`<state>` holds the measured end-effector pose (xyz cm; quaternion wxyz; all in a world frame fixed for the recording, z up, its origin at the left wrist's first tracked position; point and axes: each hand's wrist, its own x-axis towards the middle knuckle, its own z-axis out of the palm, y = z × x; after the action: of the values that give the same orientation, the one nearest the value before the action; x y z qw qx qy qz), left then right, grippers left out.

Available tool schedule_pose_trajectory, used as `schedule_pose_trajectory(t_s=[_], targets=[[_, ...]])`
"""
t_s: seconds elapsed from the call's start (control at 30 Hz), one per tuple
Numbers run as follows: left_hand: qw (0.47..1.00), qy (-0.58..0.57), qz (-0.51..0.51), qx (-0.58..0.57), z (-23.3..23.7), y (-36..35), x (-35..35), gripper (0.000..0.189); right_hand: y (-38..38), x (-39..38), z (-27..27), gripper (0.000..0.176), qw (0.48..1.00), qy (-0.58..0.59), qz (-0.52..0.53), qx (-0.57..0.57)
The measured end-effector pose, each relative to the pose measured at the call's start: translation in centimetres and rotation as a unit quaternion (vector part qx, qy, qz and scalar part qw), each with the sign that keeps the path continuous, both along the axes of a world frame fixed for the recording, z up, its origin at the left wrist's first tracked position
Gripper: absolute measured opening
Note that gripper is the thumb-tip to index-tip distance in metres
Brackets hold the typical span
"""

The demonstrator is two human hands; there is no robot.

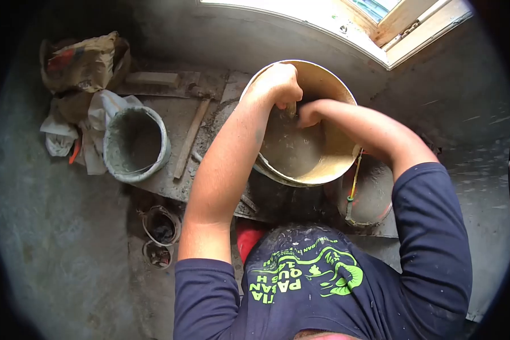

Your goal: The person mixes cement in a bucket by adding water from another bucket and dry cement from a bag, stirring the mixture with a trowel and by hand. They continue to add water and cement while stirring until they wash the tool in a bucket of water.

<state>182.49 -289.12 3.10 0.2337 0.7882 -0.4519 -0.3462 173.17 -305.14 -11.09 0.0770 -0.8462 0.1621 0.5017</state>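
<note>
Both of my hands are inside a large yellowish bucket (339,148), above murky grey-brown liquid (292,148). My left hand (283,85) is closed in a fist near the far left rim. A short brownish piece (291,109) shows just below that fist; its kind I cannot make out. Close beside it, my right hand (310,115) reaches in over the right rim, fingers curled down towards the liquid. The fingertips are mostly hidden, and what they hold, if anything, does not show.
A grey-coated bucket (165,148) stands left, near a wooden strip (192,139) and a paper sack (93,62). Two small pails (160,225) sit lower on the floor. Another container with a yellow handle (355,181) is under my right arm. A window frame (402,54) is above the wall.
</note>
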Motion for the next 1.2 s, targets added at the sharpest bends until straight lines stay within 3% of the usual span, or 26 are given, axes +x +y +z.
schedule_pose_trajectory(t_s=[0.07,0.13,0.2,0.23,0.27,0.33,0.37,0.5,0.57,0.63,0.7,0.77,0.8,0.87,0.97,1.13,1.2], targets=[[0.995,-0.077,-0.054,0.032,0.0,0.4,0.1,0.014,-1.4,-1.8,-3.8,0.044,0.982,-0.171,0.077,-0.021],[0.987,-0.119,-0.103,0.035,0.0,0.9,0.1,0.014,-1.5,-2.3,-5.1,0.042,0.971,-0.164,0.172,0.025],[0.987,-0.127,-0.093,0.035,0.7,0.9,-0.8,0.017,1.3,-1.6,0.4,0.047,0.980,-0.104,0.162,0.044],[0.987,-0.124,-0.095,0.034,0.5,0.9,-0.8,0.017,2.1,-1.8,2.5,0.039,0.965,-0.154,0.202,0.062],[0.986,-0.135,-0.097,0.024,0.3,0.9,-0.8,0.018,1.8,-1.7,1.8,0.039,0.966,-0.153,0.201,0.062],[0.982,-0.160,-0.099,0.005,0.1,0.8,-0.4,0.019,0.6,-1.0,0.0,0.033,0.982,-0.153,-0.084,0.077],[0.979,-0.176,-0.096,-0.024,-0.1,0.8,0.0,0.019,3.1,-0.6,5.3,0.030,0.972,-0.152,-0.139,0.113],[0.975,-0.191,-0.110,-0.038,0.3,0.8,0.1,0.014,3.8,-0.6,5.8,0.041,0.984,-0.150,-0.047,0.079],[0.977,-0.175,-0.080,-0.091,0.5,0.7,0.1,0.012,5.2,-1.6,5.4,0.045,0.963,-0.260,0.074,-0.008],[0.976,-0.173,-0.075,-0.111,-0.5,0.4,0.3,0.013,3.3,-1.4,1.4,0.046,0.962,-0.269,0.043,0.011],[0.975,-0.165,-0.069,-0.133,-0.7,0.2,0.3,0.014,3.1,-1.2,2.1,0.047,0.962,-0.273,0.013,0.031],[0.979,-0.138,-0.030,-0.147,-0.7,0.2,0.2,0.014,2.7,-1.0,3.6,0.049,0.963,-0.247,0.107,0.000],[0.979,-0.140,-0.032,-0.146,-0.6,0.3,0.2,0.014,2.2,-0.8,2.9,0.049,0.963,-0.250,0.105,0.000],[0.976,-0.168,-0.036,-0.132,-0.1,0.2,0.0,0.014,0.9,-0.5,1.2,0.060,0.975,-0.218,0.006,0.028],[0.945,-0.254,0.000,-0.208,-1.0,-0.3,0.3,0.016,3.3,-1.0,5.7,0.059,0.955,-0.280,-0.087,0.052],[0.951,-0.242,0.020,-0.191,-0.9,-0.4,0.4,0.018,2.2,-0.8,4.9,0.066,0.968,-0.251,0.000,0.001],[0.943,-0.252,0.031,-0.214,-0.7,-0.3,0.5,0.017,2.1,-0.9,5.1,0.056,0.961,-0.262,-0.038,0.077]])
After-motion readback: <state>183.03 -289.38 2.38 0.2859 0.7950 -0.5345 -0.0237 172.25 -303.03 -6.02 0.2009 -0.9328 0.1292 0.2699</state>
